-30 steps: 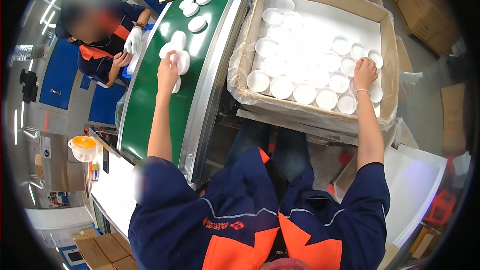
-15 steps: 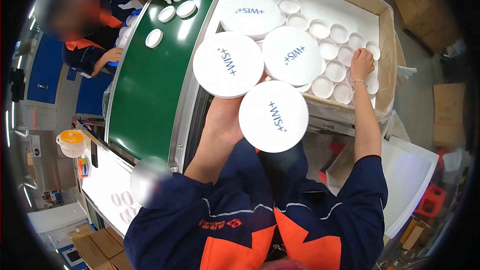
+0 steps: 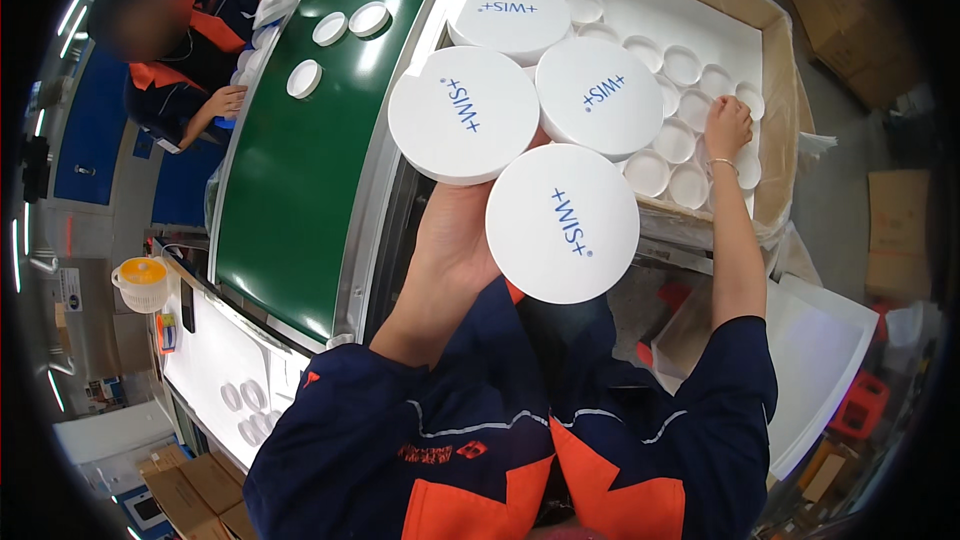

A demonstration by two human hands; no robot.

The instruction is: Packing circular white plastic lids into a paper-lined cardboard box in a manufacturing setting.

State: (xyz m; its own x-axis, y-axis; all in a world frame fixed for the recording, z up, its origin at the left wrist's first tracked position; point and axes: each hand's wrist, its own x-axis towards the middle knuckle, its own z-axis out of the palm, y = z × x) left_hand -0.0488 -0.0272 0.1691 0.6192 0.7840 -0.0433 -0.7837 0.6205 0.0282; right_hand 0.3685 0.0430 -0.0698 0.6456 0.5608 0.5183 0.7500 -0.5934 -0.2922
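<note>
My left hand (image 3: 455,240) is raised close to the camera and holds several round white lids (image 3: 560,220) fanned out, their flat tops with blue print facing me. My right hand (image 3: 727,127) reaches into the large cardboard box (image 3: 775,50) on the right and rests on the white lids (image 3: 672,145) laid open side up in rows inside it. The lids in my left hand hide part of the box and of the belt's edge.
A green conveyor belt (image 3: 300,180) runs on the left with more white lids (image 3: 330,28) on it. Another person (image 3: 190,50) in dark blue and orange works across the belt. A white table (image 3: 215,360) lies at lower left, more cardboard boxes (image 3: 885,230) at right.
My left hand came off the belt with a handful of lids and lifted them toward the camera. My right hand has stayed on the lids in the box.
</note>
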